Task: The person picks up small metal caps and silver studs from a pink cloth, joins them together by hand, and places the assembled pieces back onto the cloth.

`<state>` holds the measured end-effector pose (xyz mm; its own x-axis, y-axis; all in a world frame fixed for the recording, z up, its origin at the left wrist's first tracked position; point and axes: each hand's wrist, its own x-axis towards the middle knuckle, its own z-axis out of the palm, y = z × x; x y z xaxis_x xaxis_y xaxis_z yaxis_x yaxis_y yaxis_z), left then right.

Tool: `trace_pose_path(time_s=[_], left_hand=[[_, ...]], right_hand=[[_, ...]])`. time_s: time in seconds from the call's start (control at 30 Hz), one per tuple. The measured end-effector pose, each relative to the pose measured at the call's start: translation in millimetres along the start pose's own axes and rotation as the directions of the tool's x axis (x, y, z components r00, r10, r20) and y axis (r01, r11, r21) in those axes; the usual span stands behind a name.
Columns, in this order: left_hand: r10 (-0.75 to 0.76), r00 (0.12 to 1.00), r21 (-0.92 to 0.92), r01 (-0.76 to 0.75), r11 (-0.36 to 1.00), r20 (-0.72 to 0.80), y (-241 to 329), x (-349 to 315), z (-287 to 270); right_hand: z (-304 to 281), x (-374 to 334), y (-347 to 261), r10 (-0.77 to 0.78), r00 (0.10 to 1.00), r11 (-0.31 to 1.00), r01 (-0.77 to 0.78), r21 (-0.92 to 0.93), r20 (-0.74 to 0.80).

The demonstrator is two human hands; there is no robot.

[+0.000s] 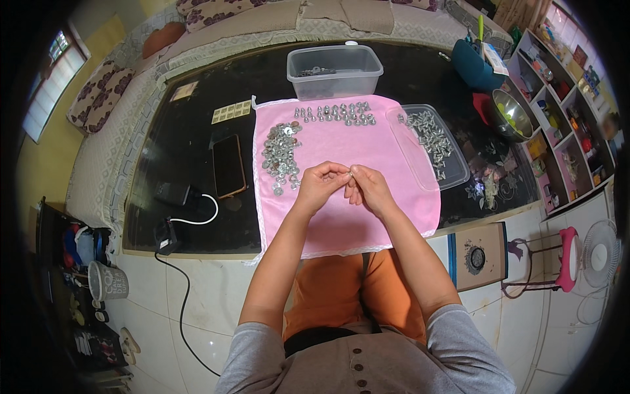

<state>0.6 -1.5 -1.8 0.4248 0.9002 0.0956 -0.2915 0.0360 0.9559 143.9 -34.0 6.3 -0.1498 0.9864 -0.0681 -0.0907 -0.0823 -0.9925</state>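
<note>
Over the pink cloth, my left hand and my right hand meet fingertip to fingertip. Both are closed in a pinch around something tiny, mostly hidden by the fingers. Left of them lies a loose heap of round silver washer-like discs. Beyond the hands, small silver metal pieces with wide bases stand in rows along the cloth's far edge. To the right, a shallow clear plastic tray or lid holds many short silver screw-like pieces, partly over the cloth.
The cloth covers part of a dark glossy table. Behind it stands a clear plastic tub with dark pieces inside. A phone and a charger with a white cable lie left. A metal bowl sits far right.
</note>
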Motion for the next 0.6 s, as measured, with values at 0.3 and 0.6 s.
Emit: trace_pose_path(time_s=[0.3, 0.6], left_hand=[[0.005, 1.000, 0.005, -0.005, 1.000, -0.012, 0.2, -0.1, 0.7], [-0.008, 1.000, 0.052, 0.009, 0.999, -0.024, -1.1, 0.5, -0.7]], right_hand=[[-1.6, 2.0, 4.8, 0.000, 1.000, 1.000, 0.000, 0.011, 0.009], [-0.5, 2.3, 5.1, -0.012, 1.000, 1.000, 0.013, 0.011, -0.015]])
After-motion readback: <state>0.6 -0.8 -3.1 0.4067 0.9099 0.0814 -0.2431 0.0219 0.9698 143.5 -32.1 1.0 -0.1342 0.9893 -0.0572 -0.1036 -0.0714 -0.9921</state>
